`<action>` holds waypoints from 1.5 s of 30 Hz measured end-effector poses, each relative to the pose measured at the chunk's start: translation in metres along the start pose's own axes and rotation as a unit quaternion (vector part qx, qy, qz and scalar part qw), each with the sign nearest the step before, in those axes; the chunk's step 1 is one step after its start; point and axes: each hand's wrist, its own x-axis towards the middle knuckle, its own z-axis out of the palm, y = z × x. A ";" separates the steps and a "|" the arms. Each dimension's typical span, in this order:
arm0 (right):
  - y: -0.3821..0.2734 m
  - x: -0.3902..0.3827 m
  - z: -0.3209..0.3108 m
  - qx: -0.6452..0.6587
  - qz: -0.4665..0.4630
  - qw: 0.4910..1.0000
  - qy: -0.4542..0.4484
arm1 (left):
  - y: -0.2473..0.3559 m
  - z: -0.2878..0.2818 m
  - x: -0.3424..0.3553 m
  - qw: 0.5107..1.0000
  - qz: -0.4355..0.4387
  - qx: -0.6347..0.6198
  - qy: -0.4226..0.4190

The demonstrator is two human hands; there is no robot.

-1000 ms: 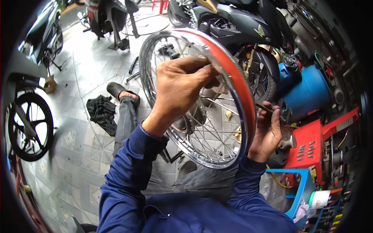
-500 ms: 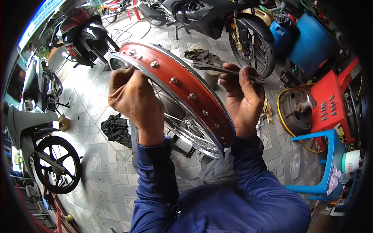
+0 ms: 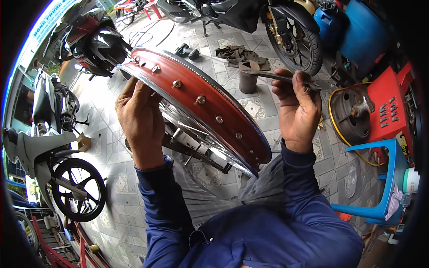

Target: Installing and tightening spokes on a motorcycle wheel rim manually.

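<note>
A spoked wheel rim (image 3: pixel 187 94) with a red channel, bright metal edges and several silver spoke nipples tilts across the middle of the head view. At its near left side, my left hand (image 3: pixel 140 120) grips the metal edge, its fingertips partly hidden behind the rim. To the right of the wheel, my right hand (image 3: pixel 300 107) is raised with a dark, flat wrench (image 3: pixel 277 77) pinched between thumb and fingers. The wrench is apart from the rim. Below the wheel, a dark metal stand (image 3: pixel 219 164) shows in part between my legs.
A brown metal cup (image 3: pixel 248 80) and a dark rag (image 3: pixel 241 56) lie beyond the wheel. Motorcycles stand around, one with a black front wheel (image 3: pixel 78 187) at left. A blue plastic stool (image 3: pixel 389 178), a brake drum (image 3: pixel 351 111) and a red box (image 3: pixel 389 109) are at right.
My right hand with the wrench has moved right, farther from the rim. My left hand has shifted left and its fingers have straightened along the edge. The whole view has shifted slightly.
</note>
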 end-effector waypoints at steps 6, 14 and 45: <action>-0.024 0.000 -0.065 -0.095 -0.037 0.994 0.044 | -0.005 -0.013 0.008 0.999 0.021 -0.022 0.025; -0.001 -0.041 -0.288 -0.473 -0.093 0.849 0.215 | -0.007 0.004 0.006 0.992 0.040 -0.019 0.122; 0.088 -0.141 -0.431 -0.737 0.250 0.627 -0.040 | 0.005 0.013 0.014 0.993 -0.010 0.008 0.114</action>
